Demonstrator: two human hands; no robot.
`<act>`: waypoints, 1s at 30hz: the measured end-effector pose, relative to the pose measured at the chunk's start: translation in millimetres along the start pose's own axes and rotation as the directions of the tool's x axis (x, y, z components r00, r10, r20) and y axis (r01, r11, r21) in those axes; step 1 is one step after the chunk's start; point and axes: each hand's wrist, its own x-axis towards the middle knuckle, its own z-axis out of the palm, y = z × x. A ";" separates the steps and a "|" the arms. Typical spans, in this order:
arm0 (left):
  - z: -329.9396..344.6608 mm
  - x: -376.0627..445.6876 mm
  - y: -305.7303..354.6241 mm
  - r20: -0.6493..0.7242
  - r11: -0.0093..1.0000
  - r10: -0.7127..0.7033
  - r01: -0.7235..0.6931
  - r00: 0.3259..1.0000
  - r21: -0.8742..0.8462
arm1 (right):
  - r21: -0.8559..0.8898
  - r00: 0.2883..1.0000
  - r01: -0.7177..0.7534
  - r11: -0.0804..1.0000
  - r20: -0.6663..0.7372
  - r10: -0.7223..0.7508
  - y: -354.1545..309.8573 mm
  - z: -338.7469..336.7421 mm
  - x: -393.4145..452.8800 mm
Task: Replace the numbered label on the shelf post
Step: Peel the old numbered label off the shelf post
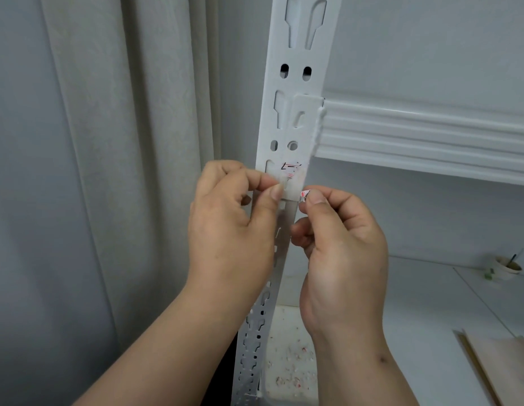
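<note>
white shelf post [296, 118] bears a torn label [290, 174]; left hand [234, 227] pinches its edge to peel it, right hand [339, 238] pinches a ripped scrap [303, 195] clear

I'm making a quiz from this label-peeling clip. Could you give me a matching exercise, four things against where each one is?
Things:
1. old label remnant
2. torn scrap
3. paper cup
4. paper bits

Places:
A. on the lower shelf at the far right
B. pinched in the right hand
C. scattered on the shelf by the foot of the post
D. stuck on the shelf post, under the left hand thumb and fingertip

Pairs: 1-D, 2-B, 3-A, 4-C
</note>
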 end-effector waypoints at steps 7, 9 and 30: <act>-0.9 -2.9 15.3 0.225 0.865 -0.182 0.265 0.957 -0.425 | 0.188 0.987 -0.116 0.975 0.128 0.092 -6.9 -2.5 -1.5; -3.3 -2.1 10.5 0.234 0.867 -0.174 0.262 0.956 -0.424 | 0.257 0.977 -0.164 0.953 0.176 0.120 -8.7 -5.9 -2.3; -18.2 1.0 -7.1 0.222 0.970 0.238 -0.221 0.946 -0.098 | 0.251 0.900 -0.418 0.873 0.246 0.360 -16.2 -10.1 -3.4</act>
